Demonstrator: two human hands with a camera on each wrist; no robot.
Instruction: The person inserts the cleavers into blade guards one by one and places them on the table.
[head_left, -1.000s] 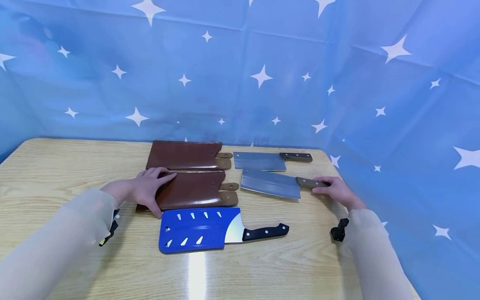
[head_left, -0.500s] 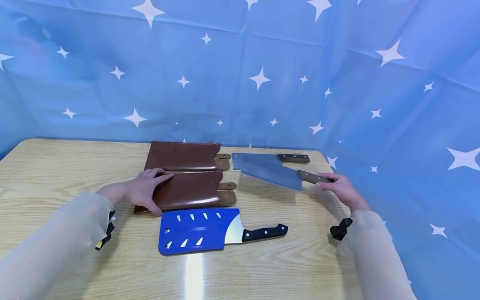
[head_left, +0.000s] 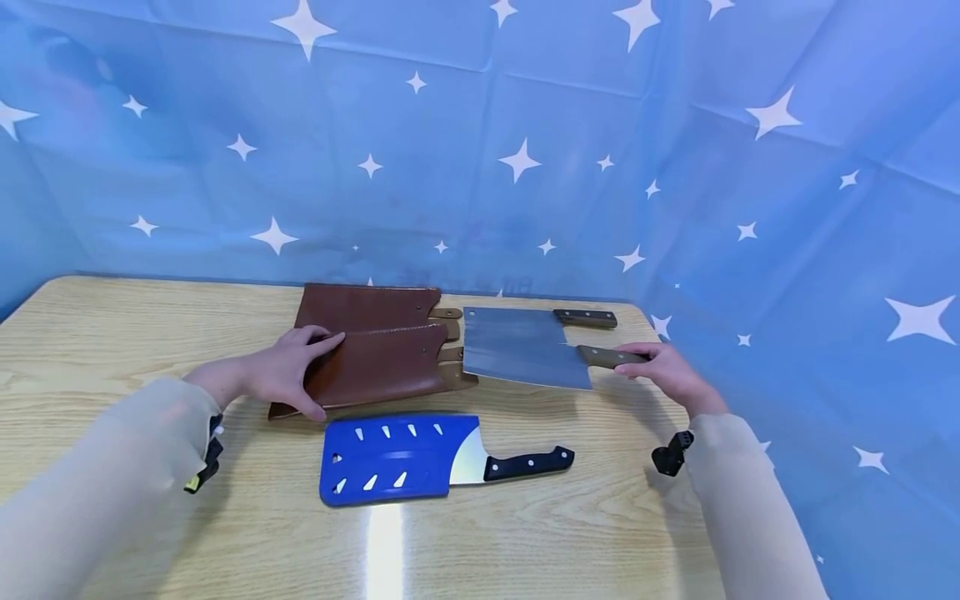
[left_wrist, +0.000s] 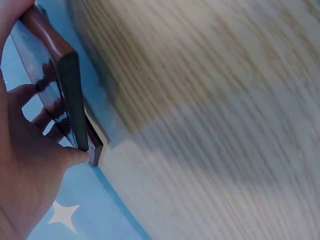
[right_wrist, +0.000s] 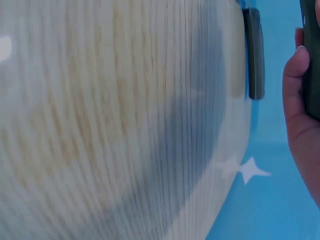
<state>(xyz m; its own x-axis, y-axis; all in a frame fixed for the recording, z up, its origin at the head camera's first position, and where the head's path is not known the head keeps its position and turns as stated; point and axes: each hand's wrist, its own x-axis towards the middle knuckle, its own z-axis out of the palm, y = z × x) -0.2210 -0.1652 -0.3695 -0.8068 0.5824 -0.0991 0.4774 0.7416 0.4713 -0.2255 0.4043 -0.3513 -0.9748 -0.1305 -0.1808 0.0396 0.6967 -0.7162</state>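
My left hand (head_left: 281,373) grips the near brown leather sheath (head_left: 378,369) at its left end, thumb under, and tilts it up off the wooden table (head_left: 135,333); the left wrist view shows the sheath (left_wrist: 55,85) edge-on in my fingers. My right hand (head_left: 663,371) holds the wooden handle (head_left: 607,357) of a steel cleaver (head_left: 521,348), lifted with the blade's tip close to the sheath's open end. A second brown sheath (head_left: 367,306) lies flat behind. A second cleaver's wooden handle (head_left: 585,317) shows behind the lifted blade.
A cleaver with a black handle (head_left: 528,463) lies near the front in a blue plastic blade guard (head_left: 390,460). A blue star-printed cloth (head_left: 525,150) walls the table's back and right sides. Bare tabletop lies to the left and front.
My right hand lifted the cleaver off the table and swung its blade left toward the sheath. My left hand tilted the near sheath up.
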